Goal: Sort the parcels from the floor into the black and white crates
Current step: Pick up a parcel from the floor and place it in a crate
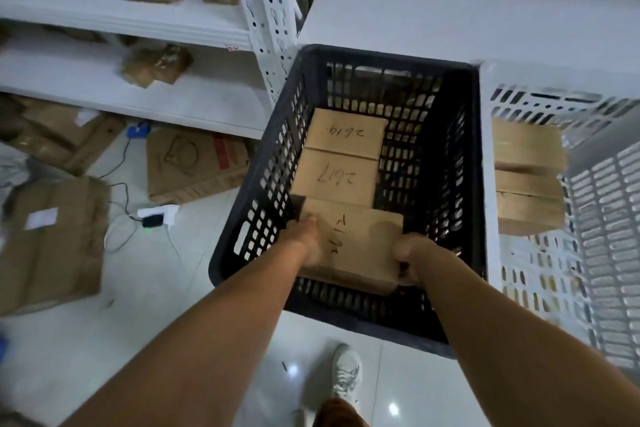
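The pale tiled floor (145, 288) carries the black crate (464, 184) around both hands, the white crate (491, 253) beside the right hand (412, 258), and cardboard parcels (52, 239) left of the left hand (306, 239).

Your left hand (308, 239) and right hand (410, 258) grip the ends of a brown cardboard parcel (356, 246) inside the black crate (464, 184), nearest you. Two marked parcels (341, 156) lie flat beyond it. The white crate (519, 100), alongside, holds stacked parcels (528, 177).
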Motion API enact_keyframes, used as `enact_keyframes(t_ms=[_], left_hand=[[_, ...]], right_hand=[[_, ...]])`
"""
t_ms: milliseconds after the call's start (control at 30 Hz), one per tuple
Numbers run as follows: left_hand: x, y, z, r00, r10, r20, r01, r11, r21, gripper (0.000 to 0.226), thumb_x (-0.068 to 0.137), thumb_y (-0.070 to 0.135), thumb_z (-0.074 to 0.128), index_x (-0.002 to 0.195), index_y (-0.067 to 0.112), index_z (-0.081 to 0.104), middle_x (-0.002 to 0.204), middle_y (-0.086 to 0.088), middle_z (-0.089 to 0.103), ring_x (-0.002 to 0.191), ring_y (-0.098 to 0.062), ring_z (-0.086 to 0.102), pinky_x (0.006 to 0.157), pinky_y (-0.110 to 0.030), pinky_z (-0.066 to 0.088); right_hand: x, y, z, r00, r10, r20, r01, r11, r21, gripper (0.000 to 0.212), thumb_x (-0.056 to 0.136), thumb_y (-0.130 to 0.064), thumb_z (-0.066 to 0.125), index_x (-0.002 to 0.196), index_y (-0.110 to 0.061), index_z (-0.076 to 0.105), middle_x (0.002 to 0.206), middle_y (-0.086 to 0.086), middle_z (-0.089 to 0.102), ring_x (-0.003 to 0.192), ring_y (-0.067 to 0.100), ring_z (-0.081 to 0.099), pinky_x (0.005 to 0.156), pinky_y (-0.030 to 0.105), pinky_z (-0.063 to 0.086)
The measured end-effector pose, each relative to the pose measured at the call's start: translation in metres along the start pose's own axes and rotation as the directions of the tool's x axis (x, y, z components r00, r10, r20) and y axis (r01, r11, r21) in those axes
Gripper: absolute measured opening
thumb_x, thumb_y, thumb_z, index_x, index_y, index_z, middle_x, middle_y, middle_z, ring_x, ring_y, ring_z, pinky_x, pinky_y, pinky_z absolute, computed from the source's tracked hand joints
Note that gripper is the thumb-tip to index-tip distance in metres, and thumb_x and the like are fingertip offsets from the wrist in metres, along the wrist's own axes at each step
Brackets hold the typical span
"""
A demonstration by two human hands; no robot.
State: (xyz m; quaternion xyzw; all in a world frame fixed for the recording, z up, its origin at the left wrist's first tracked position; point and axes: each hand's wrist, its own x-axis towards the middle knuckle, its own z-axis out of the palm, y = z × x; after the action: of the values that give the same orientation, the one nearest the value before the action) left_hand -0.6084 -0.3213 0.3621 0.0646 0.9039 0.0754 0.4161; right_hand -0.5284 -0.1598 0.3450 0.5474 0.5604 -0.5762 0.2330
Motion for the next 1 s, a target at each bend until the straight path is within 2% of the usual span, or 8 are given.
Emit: enact_keyframes(t_ms=[167, 267, 367, 467, 667, 767, 867, 1000], left_hand=[[0.009, -0.002, 0.002, 0.999, 0.006, 0.041, -0.011, 0.993, 0.118, 0.072, 0.087, 0.007, 0.053, 0.149, 0.018, 0.017, 0.147, -0.022, 0.027, 0.132, -0.037, 0.033, 0.098, -0.036, 0.041], [0.009, -0.003, 0.005, 0.999, -0.036, 0.032, 0.031, 0.988, 0.148, 0.07, 0.087, 0.012, 0.056, 0.147, 0.017, 0.019, 0.148, -0.026, 0.016, 0.135, -0.039, 0.024, 0.103, -0.038, 0.039], [0.011, -0.002, 0.01, 0.999, -0.024, 0.041, 0.016, 0.98, 0.196, 0.067, 0.098, 0.017, 0.042, 0.152, 0.015, 0.003, 0.156, -0.022, -0.012, 0.144, -0.04, -0.006, 0.117, -0.048, 0.016], [0.011, -0.001, 0.008, 1.0, -0.026, 0.016, 0.024, 0.991, 0.132, 0.064, 0.102, 0.015, 0.034, 0.153, 0.012, -0.005, 0.158, -0.016, -0.017, 0.145, -0.035, -0.014, 0.118, -0.044, 0.003], [0.005, -0.007, 0.001, 0.999, 0.042, -0.005, -0.042, 0.998, -0.049, 0.075, 0.091, 0.021, 0.058, 0.152, 0.021, 0.015, 0.157, -0.009, 0.009, 0.144, -0.029, 0.018, 0.117, -0.039, 0.024], [-0.008, -0.004, -0.005, 0.991, 0.097, -0.096, -0.113, 0.977, -0.183, 0.068, 0.093, 0.022, 0.055, 0.151, 0.021, 0.021, 0.154, -0.008, 0.025, 0.138, -0.029, 0.033, 0.113, -0.037, 0.032], [-0.032, 0.003, -0.01, 0.977, 0.117, -0.181, -0.164, 0.947, -0.277, 0.062, 0.097, 0.027, 0.048, 0.151, 0.021, 0.019, 0.154, -0.004, 0.03, 0.133, -0.028, 0.041, 0.108, -0.039, 0.039], [-0.07, 0.013, -0.012, 0.943, 0.18, -0.279, -0.284, 0.872, -0.398, 0.056, 0.099, 0.036, 0.044, 0.149, 0.023, 0.025, 0.152, -0.002, 0.034, 0.097, -0.011, 0.06, 0.075, -0.028, 0.051]], right_hand=[[0.026, -0.001, 0.022, 0.999, -0.002, 0.042, 0.003, 0.999, -0.033, 0.034, 0.1, 0.005, 0.035, 0.13, -0.002, 0.05, 0.122, 0.015, 0.054, 0.091, 0.031, 0.054, 0.075, 0.039, 0.05], [0.039, 0.0, 0.035, 0.999, 0.0, 0.042, 0.004, 0.996, -0.088, 0.031, 0.101, 0.0, 0.038, 0.13, -0.001, 0.049, 0.13, 0.015, 0.048, 0.111, 0.035, 0.049, 0.094, 0.04, 0.046], [0.045, -0.003, 0.045, 0.998, 0.035, 0.054, -0.029, 0.995, -0.098, 0.035, 0.101, -0.005, 0.039, 0.136, -0.003, 0.044, 0.14, 0.013, 0.041, 0.124, 0.034, 0.043, 0.107, 0.042, 0.041], [0.046, -0.006, 0.049, 0.997, 0.049, 0.051, -0.043, 0.993, -0.114, 0.039, 0.102, -0.008, 0.038, 0.14, -0.005, 0.04, 0.143, 0.011, 0.037, 0.125, 0.031, 0.04, 0.108, 0.036, 0.039], [0.031, -0.001, 0.046, 0.999, -0.015, 0.03, 0.015, 1.0, -0.011, 0.032, 0.095, -0.001, 0.045, 0.125, -0.005, 0.054, 0.126, 0.012, 0.055, 0.112, 0.033, 0.053, 0.099, 0.045, 0.049], [0.01, -0.003, 0.04, 0.996, -0.084, 0.013, 0.083, 0.995, 0.06, 0.026, 0.093, -0.005, 0.048, 0.116, -0.007, 0.059, 0.111, 0.011, 0.061, 0.098, 0.03, 0.057, 0.086, 0.038, 0.051], [-0.016, -0.002, 0.029, 0.988, -0.149, -0.027, 0.151, 0.982, 0.113, 0.025, 0.092, -0.012, 0.052, 0.115, -0.006, 0.061, 0.11, 0.014, 0.063, 0.101, 0.032, 0.059, 0.09, 0.039, 0.052], [-0.058, 0.004, 0.014, 0.963, -0.248, -0.109, 0.265, 0.946, 0.185, 0.042, 0.094, -0.023, 0.052, 0.134, -0.012, 0.052, 0.125, 0.012, 0.061, 0.11, 0.032, 0.059, 0.092, 0.038, 0.052]])
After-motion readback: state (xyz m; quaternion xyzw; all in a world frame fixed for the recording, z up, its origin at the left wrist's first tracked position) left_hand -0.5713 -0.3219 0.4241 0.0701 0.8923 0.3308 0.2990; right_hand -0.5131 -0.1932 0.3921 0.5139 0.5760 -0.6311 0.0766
